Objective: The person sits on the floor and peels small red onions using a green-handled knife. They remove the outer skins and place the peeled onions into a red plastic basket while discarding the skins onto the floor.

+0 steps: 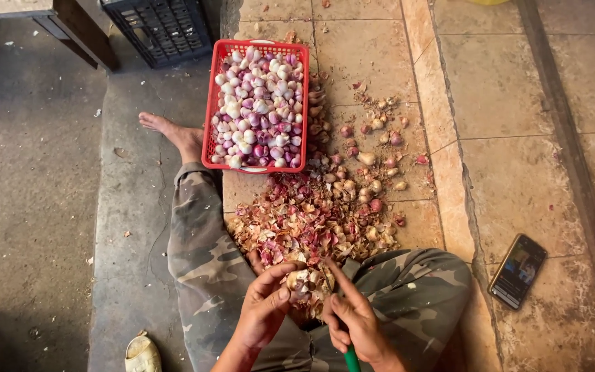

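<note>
Head view: left hand pinching a shallot at 6 o'clock, right hand closed on a green-handled knife. Small, light, firm, papery skin slippery; best gripped across the middle. Peels centre, basket at 12.

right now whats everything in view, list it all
red basket: one, holds peeled pink-white shallots, upper middle
unpeeled shallots: a loose scatter, right of basket
peel pile: one, reddish-brown, in front of the legs
phone: one, dark, on the tiles at right
black crate: one, top left
sandal: one, pale, bottom left
left hand: pinching a shallot over the pile
right hand: grip on a green-handled tool
</note>
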